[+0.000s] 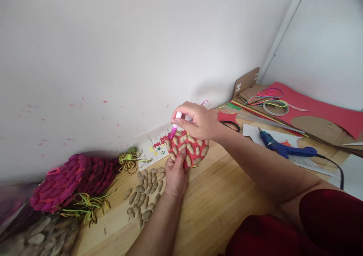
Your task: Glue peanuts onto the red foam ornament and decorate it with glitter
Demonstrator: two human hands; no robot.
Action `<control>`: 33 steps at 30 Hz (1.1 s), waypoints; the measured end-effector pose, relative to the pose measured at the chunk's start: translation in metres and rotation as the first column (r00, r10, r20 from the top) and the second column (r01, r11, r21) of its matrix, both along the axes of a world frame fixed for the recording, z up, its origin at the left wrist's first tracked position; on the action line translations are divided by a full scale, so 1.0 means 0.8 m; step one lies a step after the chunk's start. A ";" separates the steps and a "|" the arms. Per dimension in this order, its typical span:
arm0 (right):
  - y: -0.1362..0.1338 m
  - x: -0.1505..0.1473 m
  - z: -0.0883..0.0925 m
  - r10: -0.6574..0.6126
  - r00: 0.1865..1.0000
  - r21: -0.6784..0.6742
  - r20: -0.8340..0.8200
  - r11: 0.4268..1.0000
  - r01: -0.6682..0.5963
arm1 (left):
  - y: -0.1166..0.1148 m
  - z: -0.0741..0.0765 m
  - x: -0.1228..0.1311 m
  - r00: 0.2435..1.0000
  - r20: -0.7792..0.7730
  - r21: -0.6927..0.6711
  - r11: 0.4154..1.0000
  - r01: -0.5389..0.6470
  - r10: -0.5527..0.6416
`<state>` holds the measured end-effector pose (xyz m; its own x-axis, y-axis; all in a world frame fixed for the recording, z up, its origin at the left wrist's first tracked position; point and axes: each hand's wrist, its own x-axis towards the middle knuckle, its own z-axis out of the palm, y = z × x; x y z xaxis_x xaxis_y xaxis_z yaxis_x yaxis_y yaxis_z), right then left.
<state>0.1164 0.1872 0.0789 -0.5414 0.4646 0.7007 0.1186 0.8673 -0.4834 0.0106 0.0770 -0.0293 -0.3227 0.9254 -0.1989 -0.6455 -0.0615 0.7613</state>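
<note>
My left hand (177, 172) grips the lower edge of a round red disc (194, 155) covered with peanuts in their shells, its thumb lying over the front. Above the disc, my right hand (195, 120) is closed on a white-ended brush (175, 125). The brush's magenta lower end is at the disc's upper left edge; whether it touches a peanut is hard to tell. Loose peanuts (146, 190) lie on the wooden table left of my left forearm.
Stacked magenta peanut discs (61, 180) and yellow-green yarn (87, 207) lie left. Behind the disc is paper with small stars (159, 144). On the right are a blue glue gun (286, 148), black-handled scissors (231, 126), coloured cords (269, 97) and red sheet (320, 106).
</note>
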 end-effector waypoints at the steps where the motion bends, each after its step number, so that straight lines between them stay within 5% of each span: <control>1: 0.000 0.000 0.000 -0.005 1.000 0.005 -0.001 1.000 0.005 | 0.000 0.000 0.000 1.000 0.011 0.001 1.000 -0.003 0.003; 33: 0.006 0.000 -0.006 -0.013 0.991 0.140 0.136 0.990 -0.006 | 0.002 0.002 0.000 0.994 0.037 -0.036 0.994 -0.106 0.107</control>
<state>0.1163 0.1918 0.0739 -0.6351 0.3694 0.6784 0.1779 0.9246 -0.3369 0.0106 0.0786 -0.0280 -0.4107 0.8786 -0.2438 -0.6654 -0.1061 0.7389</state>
